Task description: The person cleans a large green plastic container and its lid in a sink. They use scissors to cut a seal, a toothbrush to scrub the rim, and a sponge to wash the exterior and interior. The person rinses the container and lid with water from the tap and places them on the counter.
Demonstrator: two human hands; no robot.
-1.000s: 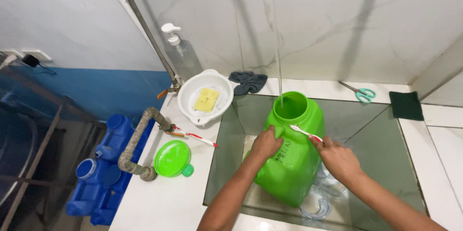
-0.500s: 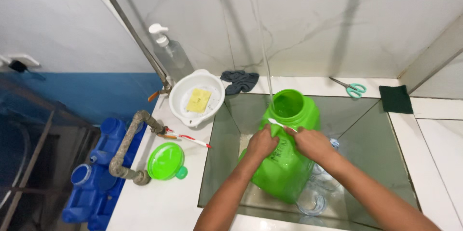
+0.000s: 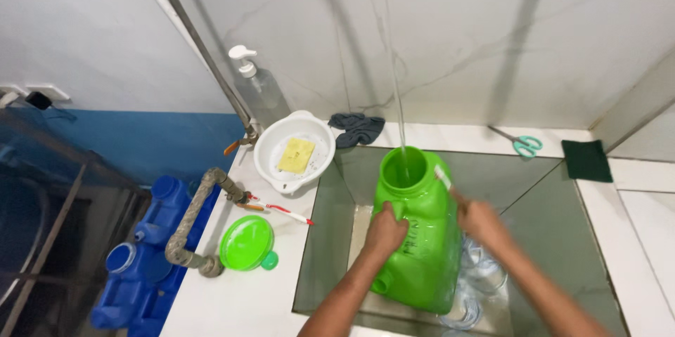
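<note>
A big green plastic jug (image 3: 416, 252) stands tilted in the sunken sink (image 3: 534, 238), its round mouth up. A thin stream of water (image 3: 395, 77) falls into the mouth. My left hand (image 3: 385, 233) grips the jug's left shoulder. My right hand (image 3: 482, 223) is shut on a toothbrush (image 3: 446, 181), whose white head rests by the right side of the jug's mouth. The hand is blurred from motion.
On the white counter to the left lie a green lid (image 3: 247, 243), a second toothbrush (image 3: 280, 209) and a white bowl (image 3: 292, 155) with a yellow sponge. A soap pump bottle (image 3: 260, 85), a dark rag (image 3: 357, 127), scissors (image 3: 519, 143) and a green scouring pad (image 3: 586, 160) line the back. Blue canisters (image 3: 146, 259) sit lower left.
My right hand with the toothbrush has shifted from the front of the jug's neck to the right side of its mouth. The left hand keeps its grip.
</note>
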